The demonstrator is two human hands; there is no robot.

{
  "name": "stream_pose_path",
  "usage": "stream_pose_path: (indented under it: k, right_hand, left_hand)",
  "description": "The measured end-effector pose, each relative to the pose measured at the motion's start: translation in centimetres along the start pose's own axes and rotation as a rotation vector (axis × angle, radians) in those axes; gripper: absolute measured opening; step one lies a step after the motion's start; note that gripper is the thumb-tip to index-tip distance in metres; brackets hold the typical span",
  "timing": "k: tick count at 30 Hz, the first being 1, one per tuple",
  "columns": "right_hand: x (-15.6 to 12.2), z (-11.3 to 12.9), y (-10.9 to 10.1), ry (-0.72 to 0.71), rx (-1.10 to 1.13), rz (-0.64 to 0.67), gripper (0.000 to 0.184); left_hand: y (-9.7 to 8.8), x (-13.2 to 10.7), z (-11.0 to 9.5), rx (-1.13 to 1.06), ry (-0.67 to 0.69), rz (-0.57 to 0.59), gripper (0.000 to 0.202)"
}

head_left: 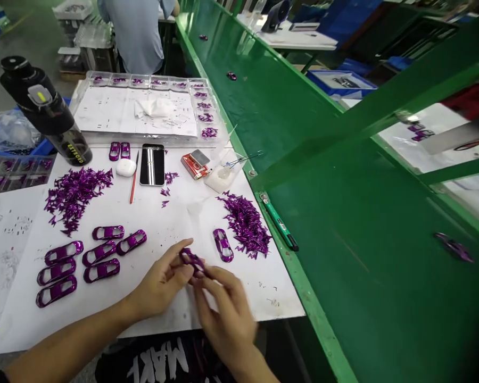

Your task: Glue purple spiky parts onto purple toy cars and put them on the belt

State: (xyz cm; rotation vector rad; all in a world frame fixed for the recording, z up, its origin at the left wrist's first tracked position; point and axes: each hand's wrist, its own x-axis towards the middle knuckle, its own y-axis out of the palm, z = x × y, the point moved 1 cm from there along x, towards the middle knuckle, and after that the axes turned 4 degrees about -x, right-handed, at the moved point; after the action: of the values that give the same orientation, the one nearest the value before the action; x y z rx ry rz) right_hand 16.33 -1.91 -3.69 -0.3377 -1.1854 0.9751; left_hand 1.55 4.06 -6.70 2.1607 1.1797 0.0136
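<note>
Both my hands sit close together above the front of the white paper-covered table (183, 213). My left hand (159, 284) pinches a small metallic purple model car body (191, 260) between thumb and fingers. My right hand (223, 314), slightly blurred, grips the same body from below. Just beyond them lies another purple car body (223, 244), next to a heap of thin purple spiky pieces (245, 226). Several more car bodies (99, 254) lie in rows to the left, and a larger purple heap (74, 197) lies behind them.
A phone (152, 165), white earbud case (125, 167), red pen (133, 183) and black bottle (43, 109) stand at the back, beside a clear tray (151, 106) of purple parts. A green conveyor belt (287, 106) runs along the right. A co-worker (138, 37) sits beyond.
</note>
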Motion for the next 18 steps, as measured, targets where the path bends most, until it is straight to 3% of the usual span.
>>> stream_pose_path:
  k: [2, 5, 7, 9, 11, 13, 15, 18]
  right_hand:
    - [0.4, 1.7, 1.8, -0.028, 0.191, 0.1, 0.024]
    - [3.2, 1.1, 2.1, -0.045, 0.387, 0.295, 0.015]
    - [5.8, -1.0, 1.6, 0.031, 0.295, 0.304, 0.003]
    - [7.9, -3.6, 1.8, 0.179, 0.093, 0.219, 0.017]
    - [9.2, -6.0, 3.1, 0.323, 0.011, 0.218, 0.03]
    - [9.4, -7.7, 5.3, 0.414, 0.108, 0.346, 0.046]
    - [9.1, -8.4, 7.2, 0.462, 0.291, 0.461, 0.051]
    - [8.4, -7.7, 7.5, 0.564, 0.567, 0.402, 0.049]
  left_hand:
    - [-0.5, 0.0, -0.3, -0.054, -0.014, -0.095, 0.068]
    - [-1.3, 0.4, -1.1, -0.256, -0.062, -0.209, 0.069]
    - [-1.7, 0.7, -1.6, -0.359, -0.072, -0.207, 0.075]
    - [-1.9, 0.8, -2.0, -0.393, -0.069, -0.185, 0.076]
    - [-2.0, 0.8, -2.2, -0.421, -0.067, -0.163, 0.073]
    - [-2.1, 0.8, -2.3, -0.443, -0.073, -0.143, 0.069]
    - [-2.1, 0.8, -2.2, -0.439, -0.077, -0.131, 0.068]
    - [-2.2, 0.8, -2.1, -0.443, -0.079, -0.146, 0.069]
